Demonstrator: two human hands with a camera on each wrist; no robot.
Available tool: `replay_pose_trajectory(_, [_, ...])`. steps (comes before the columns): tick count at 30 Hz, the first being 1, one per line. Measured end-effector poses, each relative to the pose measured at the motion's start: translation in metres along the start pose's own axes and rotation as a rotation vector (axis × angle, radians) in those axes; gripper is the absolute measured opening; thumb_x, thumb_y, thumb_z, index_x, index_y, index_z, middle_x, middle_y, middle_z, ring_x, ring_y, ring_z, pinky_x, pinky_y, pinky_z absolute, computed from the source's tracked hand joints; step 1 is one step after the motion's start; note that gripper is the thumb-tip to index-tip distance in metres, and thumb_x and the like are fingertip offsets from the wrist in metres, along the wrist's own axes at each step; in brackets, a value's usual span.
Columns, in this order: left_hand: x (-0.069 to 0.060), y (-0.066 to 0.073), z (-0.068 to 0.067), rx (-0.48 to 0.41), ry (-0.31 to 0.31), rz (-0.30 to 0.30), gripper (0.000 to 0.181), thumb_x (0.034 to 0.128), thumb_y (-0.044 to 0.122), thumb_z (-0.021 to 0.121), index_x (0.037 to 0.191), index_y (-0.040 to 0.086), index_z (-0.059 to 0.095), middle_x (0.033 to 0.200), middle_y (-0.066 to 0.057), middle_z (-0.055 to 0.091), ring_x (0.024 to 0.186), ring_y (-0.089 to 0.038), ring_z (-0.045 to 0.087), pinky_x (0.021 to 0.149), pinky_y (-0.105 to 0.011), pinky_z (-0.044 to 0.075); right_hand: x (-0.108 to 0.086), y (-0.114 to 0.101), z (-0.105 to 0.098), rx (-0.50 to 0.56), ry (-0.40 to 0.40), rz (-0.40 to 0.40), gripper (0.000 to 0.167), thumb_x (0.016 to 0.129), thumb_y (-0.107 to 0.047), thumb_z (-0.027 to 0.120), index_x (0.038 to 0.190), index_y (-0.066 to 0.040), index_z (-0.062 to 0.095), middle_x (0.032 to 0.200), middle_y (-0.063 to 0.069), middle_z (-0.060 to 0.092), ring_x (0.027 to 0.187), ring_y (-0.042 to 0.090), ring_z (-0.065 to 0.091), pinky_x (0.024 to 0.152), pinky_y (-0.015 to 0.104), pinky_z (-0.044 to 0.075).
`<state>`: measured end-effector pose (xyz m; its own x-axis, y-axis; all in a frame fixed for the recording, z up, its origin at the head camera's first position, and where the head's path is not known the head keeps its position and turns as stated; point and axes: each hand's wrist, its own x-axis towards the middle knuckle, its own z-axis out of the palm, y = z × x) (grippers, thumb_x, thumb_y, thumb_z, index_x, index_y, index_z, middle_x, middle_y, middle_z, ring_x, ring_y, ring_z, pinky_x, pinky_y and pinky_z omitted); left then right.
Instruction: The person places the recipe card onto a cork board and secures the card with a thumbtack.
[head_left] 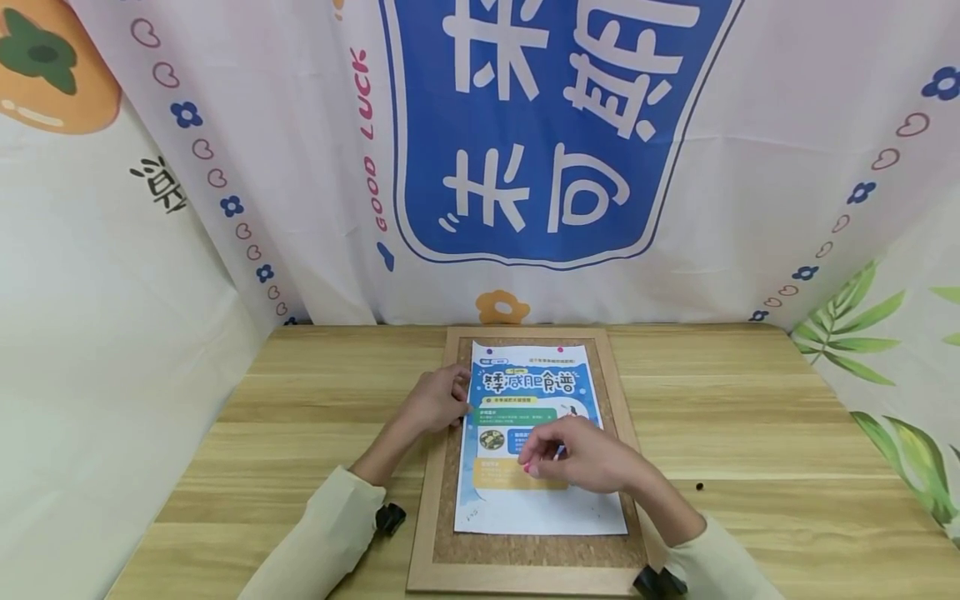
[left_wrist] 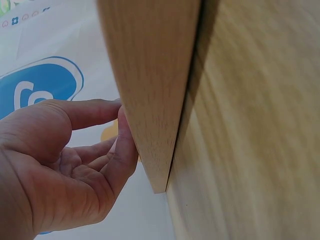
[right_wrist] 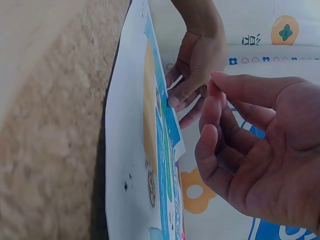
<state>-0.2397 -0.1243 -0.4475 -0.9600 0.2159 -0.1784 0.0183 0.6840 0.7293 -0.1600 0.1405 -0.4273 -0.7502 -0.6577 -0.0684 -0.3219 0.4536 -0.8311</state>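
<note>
A printed poster (head_left: 540, 512) with blue, green and yellow blocks lies on a wood-framed cork board (head_left: 525, 550). A purple pushpin (head_left: 490, 352) and a pink pushpin (head_left: 560, 349) sit along the poster's top edge. My right hand (head_left: 588, 457) pinches another pink pushpin (right_wrist: 213, 74) between thumb and forefinger, above the poster's lower middle and apart from it. At the board's left side, my left hand (head_left: 438, 398) touches the poster's edge with its thumb. The frame hides some left fingertips in the left wrist view.
The board lies on a wood-grain table (head_left: 322, 417). A tiny black object (head_left: 700, 486) is on the table to the right of the board. A printed curtain (head_left: 322, 167) hangs behind the table's back edge.
</note>
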Motion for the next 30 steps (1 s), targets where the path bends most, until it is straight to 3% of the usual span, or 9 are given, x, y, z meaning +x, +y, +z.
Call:
replay_pose_trajectory(15, [0.0, 0.002, 0.0, -0.006, -0.013, -0.017, 0.053, 0.0958, 0.0, 0.076, 0.146, 0.0, 0.058, 0.094, -0.011, 0.068, 0.068, -0.019, 0.066, 0.057, -0.023, 0.055, 0.015, -0.015, 0.013, 0.011, -0.029, -0.062, 0.01, 0.102, -0.016, 0.075, 0.105, -0.008, 0.078, 0.092, -0.005, 0.073, 0.082, 0.005, 0.063, 0.077, 0.023, 0.058])
replay_pose_trajectory(30, [0.0, 0.0, -0.001, 0.011, 0.001, 0.02, 0.054, 0.093, -0.002, 0.078, 0.143, -0.002, 0.059, 0.093, -0.012, 0.069, 0.066, -0.018, 0.067, 0.058, -0.025, 0.058, 0.029, -0.028, 0.024, 0.042, -0.066, -0.105, 0.008, 0.1, -0.009, 0.074, 0.105, -0.005, 0.079, 0.093, -0.003, 0.076, 0.082, 0.001, 0.065, 0.078, 0.023, 0.06])
